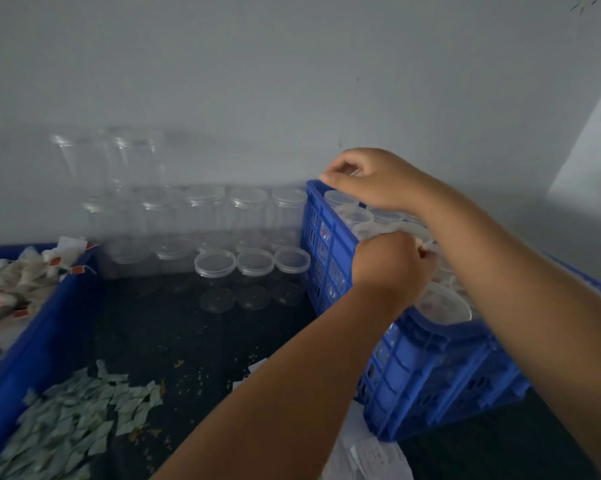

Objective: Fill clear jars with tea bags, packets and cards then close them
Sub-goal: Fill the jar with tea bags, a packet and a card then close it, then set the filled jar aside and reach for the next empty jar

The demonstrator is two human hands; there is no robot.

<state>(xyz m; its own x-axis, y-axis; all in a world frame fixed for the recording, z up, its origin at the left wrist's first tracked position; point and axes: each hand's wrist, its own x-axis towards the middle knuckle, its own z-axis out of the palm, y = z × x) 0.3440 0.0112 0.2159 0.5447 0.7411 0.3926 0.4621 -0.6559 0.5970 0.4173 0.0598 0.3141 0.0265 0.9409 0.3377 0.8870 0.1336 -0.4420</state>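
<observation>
A blue slatted crate (330,244) at the right holds several closed clear jars (340,197). My left hand (392,263) reaches in over the crate's near wall. Its fingers are curled round the top of one jar (411,230) in the middle. My right hand (371,178) arches over the crate's far corner with its fingers curled down. A bit of clear jar rim (354,173) shows under them. Open empty jars (215,263) stand in a row left of the crate, and lidded jars (247,202) are stacked behind them.
A blue bin (50,323) at the left holds tea bags (15,278) with red tags. Pale green packets (77,420) lie heaped at the front left. White printed cards (371,455) lie near the crate's front corner. Crumbs dot the dark tabletop (188,341). A grey wall stands close behind.
</observation>
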